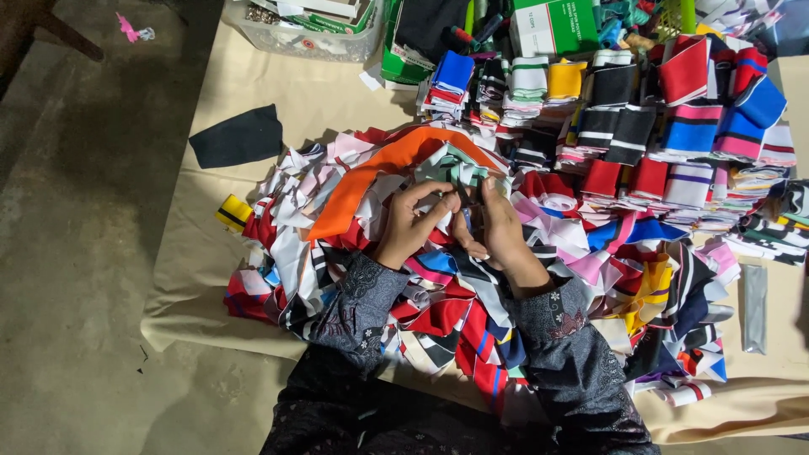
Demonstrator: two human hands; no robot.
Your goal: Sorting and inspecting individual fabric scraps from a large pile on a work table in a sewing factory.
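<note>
Both hands, left hand (pixel 411 221) and right hand (pixel 497 223), pinch a green-white strip (pixel 462 174) pointing upward.

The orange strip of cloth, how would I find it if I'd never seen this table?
Look at the big loose heap of cloth pieces on the beige sheet. The orange strip arcs over the heap's top, just left of the left hand. It is long and plain orange, while its neighbours are short and striped.
</note>
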